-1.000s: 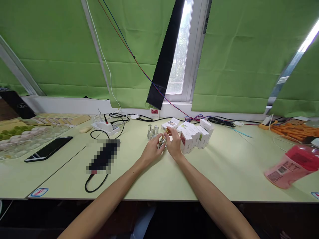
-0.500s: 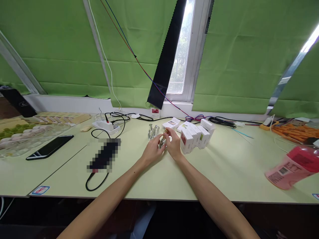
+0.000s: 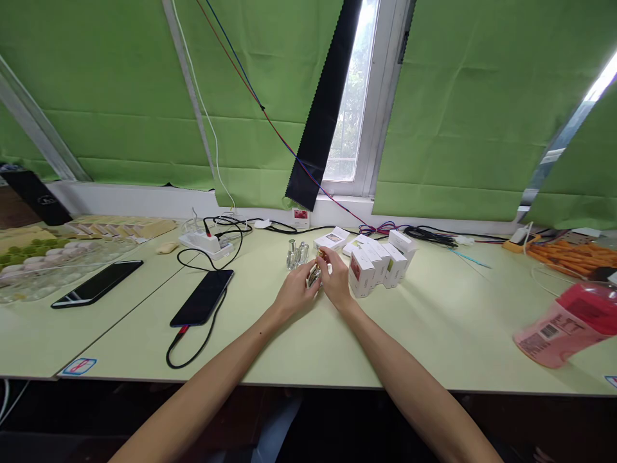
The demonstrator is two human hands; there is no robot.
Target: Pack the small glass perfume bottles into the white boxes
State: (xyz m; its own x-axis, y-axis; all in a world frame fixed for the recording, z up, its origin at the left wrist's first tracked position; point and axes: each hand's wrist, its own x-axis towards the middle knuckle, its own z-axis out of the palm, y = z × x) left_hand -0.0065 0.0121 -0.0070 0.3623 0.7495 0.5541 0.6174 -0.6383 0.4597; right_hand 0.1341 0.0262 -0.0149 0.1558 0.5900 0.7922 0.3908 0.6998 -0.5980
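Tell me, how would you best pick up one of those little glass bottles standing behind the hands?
Probably by the narrow neck of a glass bottle, coming straight down from above. Both stand upright close together, with the left hand and right hand just in front and white boxes to the right, so the sides look crowded.

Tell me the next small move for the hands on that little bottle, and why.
Probably turn the gold cap with the right hand while the left hand steadies the small glass bottle. Both hands already pinch it just above the table, right fingertips at the cap. I cannot tell which way it should turn.
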